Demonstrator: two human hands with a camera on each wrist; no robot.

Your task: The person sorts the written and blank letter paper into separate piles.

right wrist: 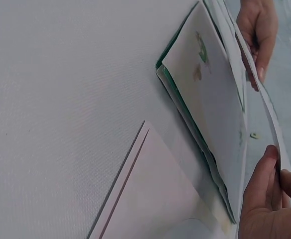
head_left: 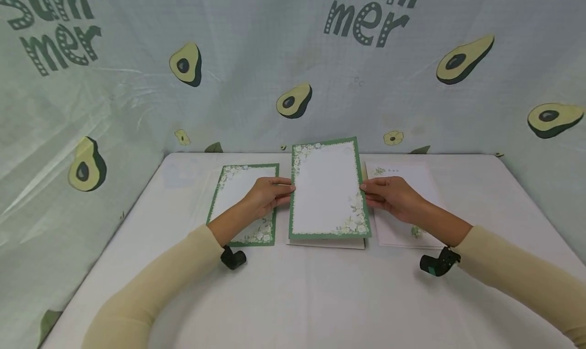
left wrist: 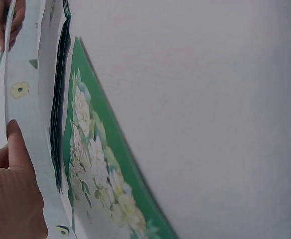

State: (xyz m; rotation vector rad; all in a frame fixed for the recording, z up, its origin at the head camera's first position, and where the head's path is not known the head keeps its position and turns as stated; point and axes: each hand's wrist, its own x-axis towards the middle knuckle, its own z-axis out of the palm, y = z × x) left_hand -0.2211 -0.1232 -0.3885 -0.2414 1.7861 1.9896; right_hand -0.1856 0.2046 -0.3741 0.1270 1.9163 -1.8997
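A floral paper sheet [head_left: 327,186] with a green border is raised above the middle of the table, slightly tilted. My left hand [head_left: 267,194] pinches its left edge between thumb and fingers. On the opposite edge, my right hand [head_left: 394,196] does the same, the thumb in front. Beneath the sheet lies a stack of papers [right wrist: 200,99] with green edges, mostly hidden in the head view. Another green-bordered floral sheet [left wrist: 103,164] lies on the table under my left forearm. To the right, pale pinkish sheets [right wrist: 145,189] lie partly under my right hand.
A white cloth [head_left: 297,298] covers the table. Behind it hangs a pale curtain [head_left: 247,44] printed with avocados and lettering, which also runs along both sides. A small black camera [head_left: 233,257] sits on my left wrist, another camera [head_left: 439,262] on my right.
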